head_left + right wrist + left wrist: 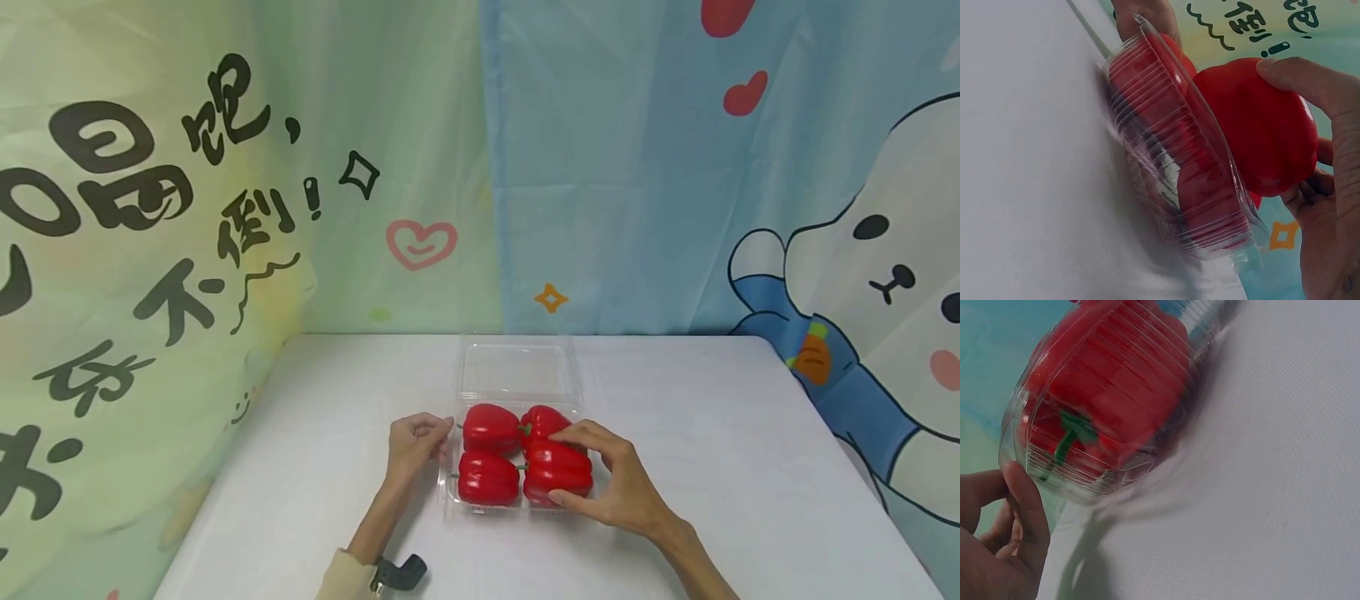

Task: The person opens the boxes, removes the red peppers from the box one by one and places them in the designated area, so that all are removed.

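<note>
A clear plastic clamshell container [442, 496] sits on the white table with several red bell peppers in it. My left hand [411, 446] is at its left side, and in the left wrist view thumb and finger pinch the rim. My right hand [626, 483] grips the front right bell pepper [555, 471], thumb on the near side and fingers on the far side. In the right wrist view this pepper [1254, 125] stands out above the container's rim. Other bell peppers, at front left [487, 478] and back left [491, 427], lie inside with green stems.
The container's clear lid [517, 371] lies folded back toward the table's far edge. White table [697, 417] surface surrounds the container. Behind it hangs a printed curtain [600, 167] with letters, hearts and a cartoon animal. A dark wrist strap [401, 573] is on the left arm.
</note>
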A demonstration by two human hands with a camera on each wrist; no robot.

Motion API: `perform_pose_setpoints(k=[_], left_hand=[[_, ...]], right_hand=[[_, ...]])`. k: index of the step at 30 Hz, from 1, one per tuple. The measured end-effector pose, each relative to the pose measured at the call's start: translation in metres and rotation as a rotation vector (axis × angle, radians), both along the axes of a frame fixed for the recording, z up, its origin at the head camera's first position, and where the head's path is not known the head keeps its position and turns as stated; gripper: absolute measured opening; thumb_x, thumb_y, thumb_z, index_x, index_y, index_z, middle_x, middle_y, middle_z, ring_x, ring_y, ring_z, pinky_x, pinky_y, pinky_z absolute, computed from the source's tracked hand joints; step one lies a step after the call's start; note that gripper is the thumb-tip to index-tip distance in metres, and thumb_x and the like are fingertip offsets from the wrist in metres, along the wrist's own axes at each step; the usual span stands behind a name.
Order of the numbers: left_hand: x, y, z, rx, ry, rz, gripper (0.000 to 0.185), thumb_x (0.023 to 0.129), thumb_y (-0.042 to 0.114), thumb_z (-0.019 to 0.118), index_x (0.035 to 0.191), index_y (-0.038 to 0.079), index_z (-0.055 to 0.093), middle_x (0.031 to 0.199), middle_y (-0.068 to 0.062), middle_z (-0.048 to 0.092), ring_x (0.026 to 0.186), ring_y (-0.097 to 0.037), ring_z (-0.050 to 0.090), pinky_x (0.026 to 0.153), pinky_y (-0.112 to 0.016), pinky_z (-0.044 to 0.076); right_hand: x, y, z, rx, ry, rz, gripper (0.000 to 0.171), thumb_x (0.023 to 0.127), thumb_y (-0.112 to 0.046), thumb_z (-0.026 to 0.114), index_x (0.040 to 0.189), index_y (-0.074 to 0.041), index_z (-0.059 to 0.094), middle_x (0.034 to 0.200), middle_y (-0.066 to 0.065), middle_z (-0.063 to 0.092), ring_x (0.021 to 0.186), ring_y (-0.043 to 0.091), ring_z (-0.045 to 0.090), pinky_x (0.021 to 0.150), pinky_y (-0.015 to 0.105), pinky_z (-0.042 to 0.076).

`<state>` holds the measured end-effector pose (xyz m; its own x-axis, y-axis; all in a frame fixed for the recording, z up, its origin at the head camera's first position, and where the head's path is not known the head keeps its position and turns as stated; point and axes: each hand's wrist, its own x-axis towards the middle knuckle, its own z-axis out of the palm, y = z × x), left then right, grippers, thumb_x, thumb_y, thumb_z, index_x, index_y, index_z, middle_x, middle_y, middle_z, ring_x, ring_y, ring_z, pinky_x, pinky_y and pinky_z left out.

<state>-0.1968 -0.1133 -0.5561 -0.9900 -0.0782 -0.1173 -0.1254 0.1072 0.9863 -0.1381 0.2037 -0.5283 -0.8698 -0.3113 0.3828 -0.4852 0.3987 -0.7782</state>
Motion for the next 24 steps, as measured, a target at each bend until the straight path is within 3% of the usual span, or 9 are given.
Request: perform_pose_setpoints(k=[19,24], left_hand=[[-0.0007,-0.0010,-0.0010,-0.006,-0.016,-0.010,0.026,0.101,0.021,0.078,0.098,-0.005,0.075,0.071,-0.010,0.073,0.057,-0.009,0.066,0.062,-0.019,0.059],[-0.0019,-0.0008,-0.0016,0.007,-0.019,0.000,0.025,0.101,0.019,0.079,0.098,-0.006,0.075,0.074,-0.015,0.074,0.058,-0.010,0.065,0.060,-0.019,0.058]], right_hand=[[0.0053,0.0010,0.0017,-0.029,0.005,-0.016,0.063,0.077,-0.024,0.099,0.134,-0.020,0.072,0.127,-0.004,0.073,0.114,0.008,0.069,0.090,0.025,0.065],[0.0038,0.0028,0.0039,-0.032,0.021,-0.009,0.063,0.077,-0.022,0.099,0.134,-0.020,0.072,0.126,-0.002,0.074,0.113,0.008,0.069,0.089,0.026,0.065]])
